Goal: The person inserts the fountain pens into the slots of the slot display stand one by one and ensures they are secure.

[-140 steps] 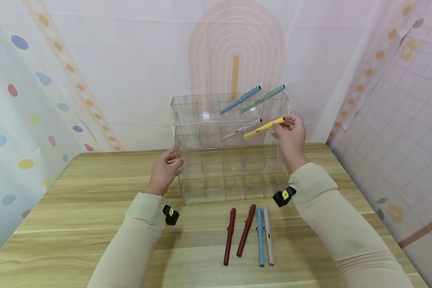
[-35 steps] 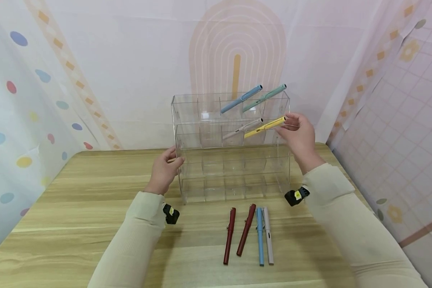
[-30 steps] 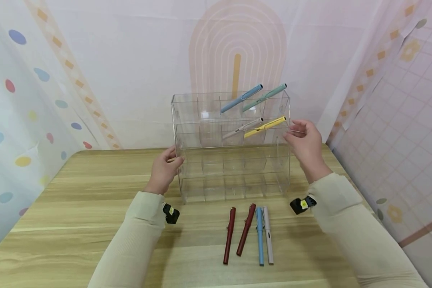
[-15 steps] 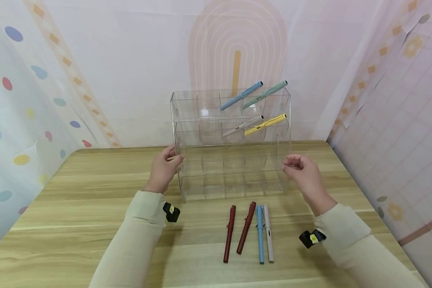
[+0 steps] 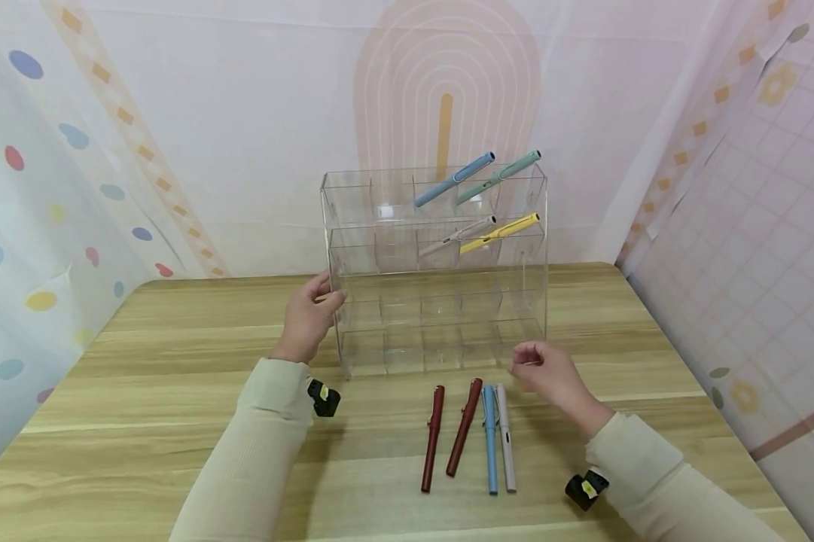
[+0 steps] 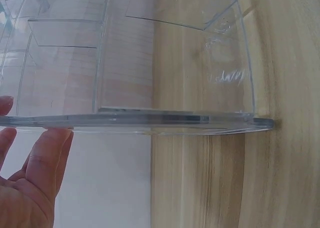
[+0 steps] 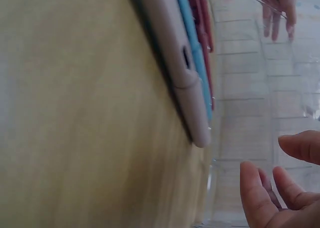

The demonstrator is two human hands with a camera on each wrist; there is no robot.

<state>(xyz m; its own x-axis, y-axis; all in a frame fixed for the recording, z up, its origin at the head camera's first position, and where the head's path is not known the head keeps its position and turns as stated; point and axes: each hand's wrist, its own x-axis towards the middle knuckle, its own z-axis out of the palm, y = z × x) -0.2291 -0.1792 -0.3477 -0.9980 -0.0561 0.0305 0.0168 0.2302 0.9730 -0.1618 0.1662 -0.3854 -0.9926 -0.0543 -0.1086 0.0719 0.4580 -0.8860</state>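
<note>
My left hand [image 5: 308, 320] grips the left side panel of a clear acrylic pen rack [image 5: 440, 324]; in the left wrist view, digits lie on both faces of the panel [image 6: 150, 119]. Nothing is in my right hand [image 5: 549, 376], fingers loosely bent, low before the rack's front right corner. Just left of it lies a pale lilac pen [image 5: 507, 444], beside a light blue pen [image 5: 491, 444]. Two dark red pens [image 5: 432, 440] lie farther left. Up in the rack lean a blue pen [image 5: 454, 181], a green pen [image 5: 498, 178], a grey pen [image 5: 457, 235] and a yellow pen [image 5: 501, 233].
The rack has several tiers split into compartments and stands upright on a wooden table [image 5: 176, 421]. A patterned curtain [image 5: 244, 150] hangs behind the table's back edge, with another hanging [image 5: 739, 226] along the right side.
My right hand has let go of the yellow pen, which stays in the rack's second tier, then moved right and down to the front of the rack. The left hand keeps its grip.
</note>
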